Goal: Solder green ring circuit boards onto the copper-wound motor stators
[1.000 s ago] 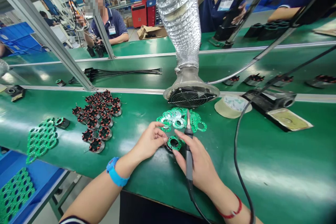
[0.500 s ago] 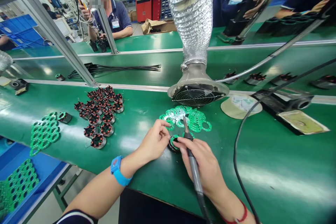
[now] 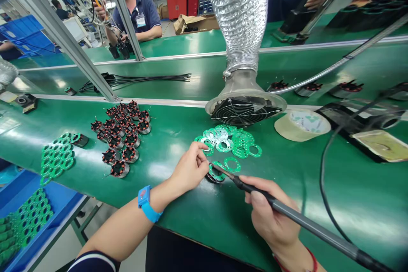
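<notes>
Nearest, the right hand (image 3: 274, 223) grips the soldering iron (image 3: 306, 220) at four o'clock from the ring-topped part (image 3: 219, 177) on the bench (image 3: 185, 216), its tip at the ring's far edge. At ten, the left hand's (image 3: 189, 170) fingers curl close by; whether they pinch it, I cannot tell. Best brace the part and keep skin clear of the tip, with the extractor hood (image 3: 245, 110) at one.

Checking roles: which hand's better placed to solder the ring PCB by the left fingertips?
Right, likely: the right hand grips the soldering iron, tip at the green ring PCB. The left hand, beside the PCB, grips no iron.
</notes>
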A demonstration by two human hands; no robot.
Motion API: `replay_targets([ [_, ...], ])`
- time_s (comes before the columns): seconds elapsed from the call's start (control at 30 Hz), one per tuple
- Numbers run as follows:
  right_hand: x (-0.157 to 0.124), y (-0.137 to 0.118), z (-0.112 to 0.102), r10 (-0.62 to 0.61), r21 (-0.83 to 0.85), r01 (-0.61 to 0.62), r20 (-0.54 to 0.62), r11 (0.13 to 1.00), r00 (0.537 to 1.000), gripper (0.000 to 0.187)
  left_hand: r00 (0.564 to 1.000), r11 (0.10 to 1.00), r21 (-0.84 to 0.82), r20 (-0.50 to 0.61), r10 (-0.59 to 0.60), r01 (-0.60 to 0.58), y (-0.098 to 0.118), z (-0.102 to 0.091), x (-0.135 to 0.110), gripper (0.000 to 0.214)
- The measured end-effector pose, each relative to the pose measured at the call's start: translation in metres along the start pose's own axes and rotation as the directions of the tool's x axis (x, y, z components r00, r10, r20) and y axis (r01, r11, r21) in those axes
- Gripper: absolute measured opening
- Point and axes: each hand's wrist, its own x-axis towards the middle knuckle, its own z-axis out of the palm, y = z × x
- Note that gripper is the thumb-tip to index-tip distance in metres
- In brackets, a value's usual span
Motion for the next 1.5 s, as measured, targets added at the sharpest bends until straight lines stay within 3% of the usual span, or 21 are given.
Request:
replay_targets([
  [0.23,0.003,-0.005,-0.001,-0.072,0.038,0.071,0.02,0.997,0.997,0.018,1.0,1.0,0.008,-0.012,0.017,-0.017,0.0,0.0,0.0,0.033],
  [0.4,0.003,-0.007,0.004,0.012,0.043,-0.008,-0.095,0.999,0.995,0.02,1.0,0.998,0.056,-0.007,0.004,-0.003,0.002,-0.001,-0.002,0.032],
  [0.7,0.009,-0.012,-0.002,-0.055,-0.016,0.055,0.011,0.998,0.998,0.015,0.999,0.991,0.127,-0.024,0.044,-0.041,0.002,0.001,-0.002,0.032],
  [0.93,0.005,-0.01,0.001,-0.026,0.01,0.026,-0.063,1.0,0.998,0.015,0.999,0.989,0.143,-0.031,0.033,-0.028,0.004,0.0,-0.002,0.033],
  [1.0,0.007,-0.01,0.005,0.011,0.041,-0.008,-0.075,0.999,0.997,0.023,0.999,0.988,0.149,-0.032,0.033,-0.028,0.004,0.0,-0.002,0.033],
  [1.1,0.013,-0.01,0.012,0.038,0.009,-0.038,0.009,0.999,0.999,0.036,0.999,0.985,0.167,-0.034,0.039,-0.033,0.005,0.001,-0.002,0.032],
  [1.2,0.019,-0.009,0.018,-0.052,-0.106,0.07,0.163,0.992,0.985,0.038,0.998,0.98,0.194,-0.036,0.052,-0.044,0.005,0.001,-0.002,0.032],
  [1.33,0.02,-0.006,0.024,-0.117,-0.144,0.175,0.342,0.974,0.932,0.046,0.997,0.976,0.21,-0.039,0.059,-0.05,0.002,0.002,-0.001,0.031],
  [1.4,0.02,-0.005,0.024,-0.105,-0.15,0.168,0.357,0.974,0.928,0.045,0.997,0.978,0.202,-0.031,0.066,-0.059,0.0,0.002,-0.002,0.03],
  [1.5,0.019,0.0,0.023,-0.087,-0.18,0.142,0.283,0.973,0.955,0.045,0.999,0.974,0.223,0.003,0.043,-0.043,0.0,-0.002,-0.005,0.025],
])
